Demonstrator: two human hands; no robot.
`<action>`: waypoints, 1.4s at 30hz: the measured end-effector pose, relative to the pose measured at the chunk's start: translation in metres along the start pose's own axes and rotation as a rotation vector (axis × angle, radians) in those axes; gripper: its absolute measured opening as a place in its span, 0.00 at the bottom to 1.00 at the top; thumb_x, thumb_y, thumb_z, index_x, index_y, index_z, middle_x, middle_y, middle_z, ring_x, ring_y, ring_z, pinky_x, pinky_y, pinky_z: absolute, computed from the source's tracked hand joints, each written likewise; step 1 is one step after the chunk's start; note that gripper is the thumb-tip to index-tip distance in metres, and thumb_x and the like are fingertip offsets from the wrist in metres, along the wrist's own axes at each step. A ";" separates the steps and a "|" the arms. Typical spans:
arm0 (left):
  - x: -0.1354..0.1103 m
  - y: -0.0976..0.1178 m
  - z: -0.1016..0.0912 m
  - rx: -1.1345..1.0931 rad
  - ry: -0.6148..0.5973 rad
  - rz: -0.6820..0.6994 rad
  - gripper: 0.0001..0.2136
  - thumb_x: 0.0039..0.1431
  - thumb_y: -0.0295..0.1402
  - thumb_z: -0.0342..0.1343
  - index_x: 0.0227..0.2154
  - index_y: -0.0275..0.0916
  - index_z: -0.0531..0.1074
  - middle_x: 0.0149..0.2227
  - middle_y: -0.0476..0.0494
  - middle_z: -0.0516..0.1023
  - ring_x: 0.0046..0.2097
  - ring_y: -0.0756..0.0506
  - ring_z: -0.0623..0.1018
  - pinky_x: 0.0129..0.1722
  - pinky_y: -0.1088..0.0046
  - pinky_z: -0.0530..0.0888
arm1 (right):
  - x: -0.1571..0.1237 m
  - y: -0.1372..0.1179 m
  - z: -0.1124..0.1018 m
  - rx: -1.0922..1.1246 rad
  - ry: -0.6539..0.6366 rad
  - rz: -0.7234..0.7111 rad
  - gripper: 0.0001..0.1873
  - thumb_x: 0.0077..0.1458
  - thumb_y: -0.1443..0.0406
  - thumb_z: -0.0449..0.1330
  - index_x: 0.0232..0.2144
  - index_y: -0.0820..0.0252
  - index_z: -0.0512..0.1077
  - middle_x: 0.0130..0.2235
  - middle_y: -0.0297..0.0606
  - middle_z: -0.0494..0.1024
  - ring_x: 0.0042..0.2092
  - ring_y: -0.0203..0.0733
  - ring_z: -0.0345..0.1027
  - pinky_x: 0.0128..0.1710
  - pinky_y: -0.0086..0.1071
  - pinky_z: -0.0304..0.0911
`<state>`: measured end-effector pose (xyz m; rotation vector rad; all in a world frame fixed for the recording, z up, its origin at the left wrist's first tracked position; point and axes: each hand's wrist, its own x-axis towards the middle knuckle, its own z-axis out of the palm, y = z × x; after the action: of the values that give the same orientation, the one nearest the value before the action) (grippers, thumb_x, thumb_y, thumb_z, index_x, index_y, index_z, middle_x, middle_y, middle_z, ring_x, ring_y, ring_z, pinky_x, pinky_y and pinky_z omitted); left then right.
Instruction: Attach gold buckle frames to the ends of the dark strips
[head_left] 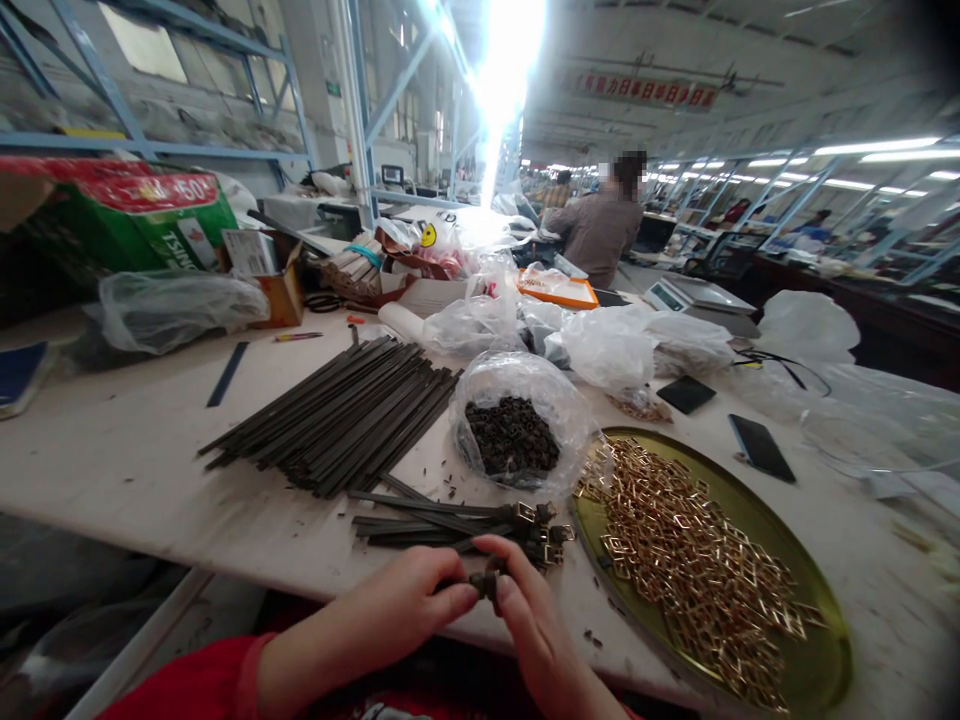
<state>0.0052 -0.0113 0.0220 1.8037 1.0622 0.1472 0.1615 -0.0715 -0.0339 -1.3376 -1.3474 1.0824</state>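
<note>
My left hand [431,590] pinches a dark strap [484,583] near the table's front edge. The fingers of my right hand [529,610] close on the same strap from the other side. Only a short folded piece with a dark band shows between them; the rest is hidden. Just beyond lie several dark straps with gold buckles [551,540] at their right ends. A clear plastic bag [577,410] stands behind them, full of small dark loops [514,440]. On the right, a gold tray [829,640] holds a heap of gold buckles [705,550].
A fanned pile of dark strips [345,410] lies left of the bag. Behind are plastic bags [615,345], an orange tray [559,290], a scale [697,300] and a box [277,280]. A phone [761,447] lies beyond the gold tray. Farther back sits a person [604,235].
</note>
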 end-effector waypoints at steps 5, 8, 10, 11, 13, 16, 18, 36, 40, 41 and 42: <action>0.005 0.005 -0.022 0.068 -0.047 0.013 0.11 0.55 0.37 0.47 0.28 0.37 0.71 0.28 0.48 0.72 0.32 0.46 0.70 0.30 0.75 0.61 | 0.015 -0.006 -0.017 0.016 -0.069 0.064 0.12 0.57 0.60 0.48 0.37 0.59 0.68 0.26 0.32 0.65 0.29 0.36 0.59 0.30 0.28 0.56; 0.008 0.004 -0.024 -0.007 -0.098 0.010 0.11 0.55 0.35 0.46 0.30 0.36 0.72 0.30 0.48 0.73 0.35 0.46 0.71 0.33 0.75 0.63 | 0.020 -0.005 -0.020 0.074 -0.118 0.077 0.14 0.58 0.59 0.45 0.33 0.60 0.67 0.25 0.31 0.65 0.28 0.35 0.58 0.30 0.28 0.55; 0.011 0.001 -0.021 -0.042 -0.103 -0.027 0.11 0.53 0.36 0.46 0.30 0.36 0.72 0.27 0.50 0.71 0.32 0.47 0.70 0.30 0.76 0.62 | 0.021 -0.005 -0.020 0.102 -0.154 0.073 0.17 0.59 0.57 0.43 0.35 0.60 0.67 0.26 0.33 0.67 0.30 0.36 0.60 0.33 0.29 0.57; 0.014 0.000 -0.019 -0.061 -0.102 -0.050 0.11 0.52 0.36 0.47 0.29 0.36 0.72 0.25 0.51 0.70 0.30 0.47 0.69 0.28 0.76 0.61 | 0.021 -0.007 -0.020 0.089 -0.168 0.072 0.17 0.59 0.57 0.43 0.36 0.60 0.66 0.28 0.34 0.68 0.32 0.37 0.61 0.34 0.30 0.57; 0.019 -0.001 -0.015 -0.114 -0.089 -0.092 0.11 0.49 0.37 0.48 0.27 0.35 0.72 0.22 0.52 0.66 0.27 0.49 0.65 0.26 0.76 0.59 | 0.022 -0.011 -0.018 0.002 -0.164 0.080 0.13 0.56 0.59 0.47 0.37 0.60 0.66 0.29 0.34 0.68 0.32 0.37 0.61 0.34 0.30 0.56; 0.024 0.000 -0.013 -0.223 -0.065 -0.132 0.11 0.43 0.36 0.48 0.23 0.34 0.70 0.20 0.53 0.63 0.26 0.50 0.62 0.25 0.76 0.57 | 0.024 -0.017 -0.014 -0.129 -0.137 0.097 0.08 0.51 0.63 0.51 0.35 0.60 0.65 0.30 0.34 0.67 0.32 0.37 0.59 0.32 0.29 0.55; 0.025 0.001 -0.012 -0.298 -0.057 -0.149 0.12 0.40 0.36 0.47 0.22 0.34 0.70 0.20 0.52 0.64 0.26 0.49 0.62 0.26 0.76 0.57 | 0.026 -0.018 -0.010 -0.118 -0.142 0.103 0.09 0.52 0.63 0.48 0.33 0.60 0.64 0.29 0.34 0.66 0.32 0.37 0.59 0.32 0.30 0.55; 0.047 -0.014 -0.034 0.517 0.261 0.097 0.07 0.59 0.33 0.47 0.32 0.41 0.70 0.32 0.48 0.74 0.34 0.47 0.73 0.31 0.76 0.66 | 0.053 0.012 -0.048 -0.941 0.037 -0.351 0.09 0.55 0.65 0.53 0.39 0.57 0.68 0.37 0.41 0.74 0.38 0.45 0.68 0.37 0.37 0.64; 0.081 -0.044 -0.058 0.642 0.420 0.023 0.09 0.61 0.30 0.45 0.31 0.38 0.70 0.36 0.43 0.72 0.41 0.45 0.72 0.42 0.71 0.67 | 0.060 0.034 -0.045 -1.214 0.065 -0.557 0.25 0.47 0.60 0.61 0.48 0.59 0.65 0.46 0.43 0.73 0.48 0.53 0.65 0.47 0.44 0.59; 0.090 -0.051 -0.067 0.666 0.474 -0.020 0.10 0.61 0.29 0.44 0.33 0.37 0.70 0.37 0.41 0.72 0.42 0.44 0.72 0.42 0.69 0.67 | 0.062 0.036 -0.042 -1.254 0.059 -0.606 0.28 0.46 0.59 0.62 0.50 0.58 0.64 0.47 0.42 0.73 0.49 0.53 0.64 0.49 0.45 0.57; 0.099 -0.057 -0.077 0.685 0.520 -0.065 0.09 0.61 0.29 0.45 0.35 0.36 0.70 0.39 0.40 0.71 0.43 0.43 0.72 0.42 0.68 0.68 | 0.064 0.038 -0.039 -1.285 0.060 -0.643 0.28 0.45 0.58 0.62 0.50 0.58 0.64 0.47 0.42 0.73 0.50 0.53 0.64 0.49 0.45 0.56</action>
<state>-0.0092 0.1190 -0.0194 2.4089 1.6829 0.2420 0.2082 -0.0075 -0.0616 -1.5070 -2.3231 -0.4017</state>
